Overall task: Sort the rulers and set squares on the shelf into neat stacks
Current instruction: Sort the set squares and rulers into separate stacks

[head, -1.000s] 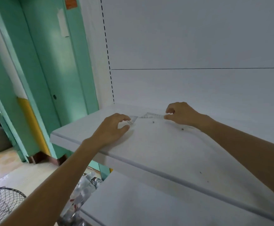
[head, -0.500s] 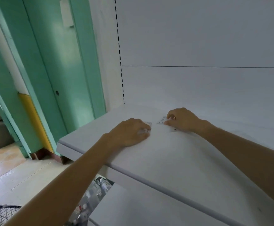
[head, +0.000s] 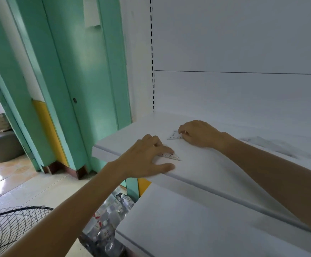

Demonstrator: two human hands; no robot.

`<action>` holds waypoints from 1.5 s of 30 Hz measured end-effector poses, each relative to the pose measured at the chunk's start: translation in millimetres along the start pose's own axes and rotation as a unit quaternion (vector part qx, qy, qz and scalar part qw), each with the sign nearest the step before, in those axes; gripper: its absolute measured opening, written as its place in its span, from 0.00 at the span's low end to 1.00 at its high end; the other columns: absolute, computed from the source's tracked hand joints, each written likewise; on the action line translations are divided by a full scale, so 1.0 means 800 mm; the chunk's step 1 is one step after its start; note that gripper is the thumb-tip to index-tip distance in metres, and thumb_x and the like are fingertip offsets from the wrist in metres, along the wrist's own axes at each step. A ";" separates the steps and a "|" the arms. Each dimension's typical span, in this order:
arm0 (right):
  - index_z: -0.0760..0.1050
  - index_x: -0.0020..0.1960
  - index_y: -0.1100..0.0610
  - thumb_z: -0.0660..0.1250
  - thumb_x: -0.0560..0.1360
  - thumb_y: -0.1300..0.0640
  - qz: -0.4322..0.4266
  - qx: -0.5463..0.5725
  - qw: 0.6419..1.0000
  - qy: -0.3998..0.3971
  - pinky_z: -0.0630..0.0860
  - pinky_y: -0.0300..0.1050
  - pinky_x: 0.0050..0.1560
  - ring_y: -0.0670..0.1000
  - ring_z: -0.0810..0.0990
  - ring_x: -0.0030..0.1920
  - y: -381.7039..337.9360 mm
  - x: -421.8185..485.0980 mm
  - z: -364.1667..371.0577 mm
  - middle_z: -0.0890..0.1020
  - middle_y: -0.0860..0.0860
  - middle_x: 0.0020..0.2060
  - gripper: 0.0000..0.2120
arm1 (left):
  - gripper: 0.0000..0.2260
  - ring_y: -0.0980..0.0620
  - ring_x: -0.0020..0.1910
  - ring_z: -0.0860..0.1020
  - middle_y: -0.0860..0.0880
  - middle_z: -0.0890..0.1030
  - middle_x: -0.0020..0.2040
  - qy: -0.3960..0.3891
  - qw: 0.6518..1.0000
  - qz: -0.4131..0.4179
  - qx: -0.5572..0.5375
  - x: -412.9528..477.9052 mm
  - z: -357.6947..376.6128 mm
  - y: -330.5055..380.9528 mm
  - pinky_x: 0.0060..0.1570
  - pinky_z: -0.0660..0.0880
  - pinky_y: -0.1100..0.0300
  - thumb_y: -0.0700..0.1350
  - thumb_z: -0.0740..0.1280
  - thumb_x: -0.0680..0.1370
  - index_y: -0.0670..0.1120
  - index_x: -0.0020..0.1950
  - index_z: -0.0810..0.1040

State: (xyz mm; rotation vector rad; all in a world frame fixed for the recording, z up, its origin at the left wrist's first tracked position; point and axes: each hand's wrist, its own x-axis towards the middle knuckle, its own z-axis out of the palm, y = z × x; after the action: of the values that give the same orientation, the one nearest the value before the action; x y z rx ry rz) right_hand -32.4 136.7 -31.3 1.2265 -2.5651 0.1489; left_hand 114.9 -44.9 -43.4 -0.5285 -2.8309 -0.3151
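Hands: left hand (head: 147, 157) and right hand (head: 197, 133) both lie on the white shelf (head: 215, 169), apart from each other, each on its own set square.
Fan grille (head: 8, 232): black wire, at the lower left corner, above the tiled floor (head: 30, 186).
Bottles (head: 112, 210): clear plastic, heaped on the floor beside the lower shelf (head: 178, 225).
Lower shelf: white, bare where it shows, under the forearms.
Left hand: palm down near the shelf's front edge, fingers straight and spread, thumb stretched along the edge.
Near set square (head: 175, 157): clear plastic with printed numbers, flat on the shelf, pressed under the left fingers; only its pointed tip shows past the fingertips.
Right hand: farther in and to the right, fingers curled down, gripping the far set square.
Far set square (head: 173, 136): clear, flat on the shelf, one corner poking out left of the right hand, clearly apart from the near one.
Shelf, right side: faint clear shapes lie there, too blurred to tell what they are.
Slotted upright (head: 152, 52): runs up from the shelf's back left corner.
Back panel (head: 243, 93): white, with one horizontal seam.
Door (head: 88, 71): green, left of the shelving.
Grey bin (head: 1, 145): beyond the doorway, far left.
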 end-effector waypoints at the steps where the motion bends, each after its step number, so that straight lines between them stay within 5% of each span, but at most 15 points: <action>1: 0.76 0.58 0.58 0.56 0.78 0.58 0.001 0.010 1.000 -0.003 0.70 0.44 0.50 0.54 0.77 0.52 -0.007 -0.003 0.000 0.80 0.54 0.54 0.13 | 0.25 0.55 0.54 0.65 0.53 0.70 0.54 0.000 1.000 -0.001 -0.016 -0.008 -0.001 0.001 0.55 0.64 0.60 0.65 0.62 0.72 0.56 0.65 0.72; 6: 0.75 0.58 0.57 0.54 0.78 0.57 -0.005 0.026 1.000 -0.007 0.70 0.44 0.51 0.53 0.76 0.53 -0.037 -0.024 -0.002 0.79 0.52 0.55 0.14 | 0.25 0.56 0.53 0.65 0.52 0.69 0.54 0.023 0.999 0.039 0.015 -0.043 0.000 0.007 0.49 0.60 0.68 0.59 0.67 0.71 0.54 0.66 0.71; 13: 0.75 0.57 0.56 0.54 0.79 0.56 0.004 0.024 1.000 -0.007 0.71 0.45 0.52 0.52 0.76 0.53 -0.069 -0.063 -0.015 0.78 0.52 0.55 0.13 | 0.16 0.42 0.45 0.74 0.41 0.75 0.47 0.092 0.981 0.090 0.147 -0.069 -0.008 0.036 0.32 0.72 0.53 0.33 0.65 0.73 0.42 0.60 0.75; 17: 0.75 0.52 0.55 0.56 0.77 0.45 0.002 0.053 0.998 -0.014 0.72 0.48 0.53 0.51 0.75 0.52 -0.092 -0.091 -0.023 0.78 0.48 0.50 0.16 | 0.15 0.42 0.49 0.72 0.39 0.72 0.51 0.146 0.986 0.031 0.080 -0.087 -0.017 0.035 0.40 0.75 0.45 0.34 0.60 0.77 0.40 0.64 0.73; 21: 0.71 0.63 0.51 0.58 0.72 0.34 0.006 0.080 0.996 -0.028 0.67 0.41 0.56 0.47 0.71 0.60 -0.117 -0.117 -0.029 0.74 0.45 0.60 0.27 | 0.15 0.43 0.57 0.71 0.41 0.69 0.61 0.167 0.984 -0.034 0.045 -0.108 -0.018 0.028 0.47 0.76 0.44 0.39 0.56 0.80 0.45 0.65 0.71; 25: 0.69 0.66 0.54 0.59 0.77 0.46 -0.033 -0.008 0.999 0.013 0.68 0.42 0.56 0.50 0.70 0.62 -0.143 -0.135 -0.027 0.73 0.49 0.62 0.20 | 0.16 0.42 0.53 0.76 0.44 0.71 0.63 0.158 0.985 -0.066 0.024 -0.122 -0.016 0.029 0.46 0.76 0.48 0.44 0.53 0.81 0.51 0.68 0.67; 28: 0.73 0.63 0.57 0.54 0.80 0.54 -0.035 -0.014 0.996 0.075 0.70 0.46 0.55 0.53 0.74 0.58 -0.152 -0.147 -0.031 0.76 0.52 0.59 0.15 | 0.17 0.45 0.58 0.72 0.44 0.70 0.62 0.156 0.985 -0.066 -0.038 -0.123 -0.013 0.034 0.55 0.71 0.53 0.45 0.52 0.82 0.52 0.70 0.67; 31: 0.73 0.62 0.60 0.54 0.81 0.57 0.003 0.005 0.994 0.113 0.70 0.48 0.57 0.56 0.76 0.58 -0.141 -0.154 -0.042 0.78 0.56 0.58 0.15 | 0.17 0.45 0.62 0.69 0.44 0.67 0.64 0.147 0.983 -0.074 -0.078 -0.119 -0.011 0.045 0.59 0.65 0.58 0.45 0.55 0.81 0.51 0.70 0.67; 35: 0.72 0.63 0.58 0.52 0.81 0.55 0.089 0.066 0.991 0.070 0.68 0.45 0.61 0.55 0.75 0.59 -0.112 -0.165 -0.054 0.78 0.55 0.59 0.16 | 0.18 0.45 0.63 0.67 0.44 0.65 0.65 0.136 0.982 -0.083 -0.104 -0.110 -0.009 0.067 0.62 0.64 0.58 0.42 0.60 0.79 0.49 0.69 0.68; 40: 0.76 0.59 0.53 0.54 0.81 0.52 0.133 0.180 0.966 0.132 0.64 0.24 0.44 0.44 0.74 0.45 -0.087 -0.186 -0.060 0.79 0.44 0.49 0.14 | 0.18 0.44 0.62 0.68 0.45 0.64 0.65 0.116 0.980 -0.101 -0.127 -0.101 -0.006 0.084 0.61 0.69 0.57 0.42 0.62 0.78 0.51 0.68 0.69; 45: 0.75 0.56 0.56 0.55 0.81 0.52 0.133 0.218 0.943 0.212 0.63 0.33 0.35 0.45 0.72 0.33 -0.076 -0.203 -0.076 0.77 0.44 0.34 0.13 | 0.20 0.50 0.55 0.72 0.47 0.65 0.64 0.112 0.978 -0.110 -0.139 -0.078 -0.002 0.104 0.49 0.70 0.63 0.47 0.66 0.76 0.54 0.67 0.70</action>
State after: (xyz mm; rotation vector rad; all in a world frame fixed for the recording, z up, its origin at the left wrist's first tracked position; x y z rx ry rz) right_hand 124.6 232.5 -25.1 0.8401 -2.3552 0.9717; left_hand 203.1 9.9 -45.4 -0.2104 -2.6404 -0.7705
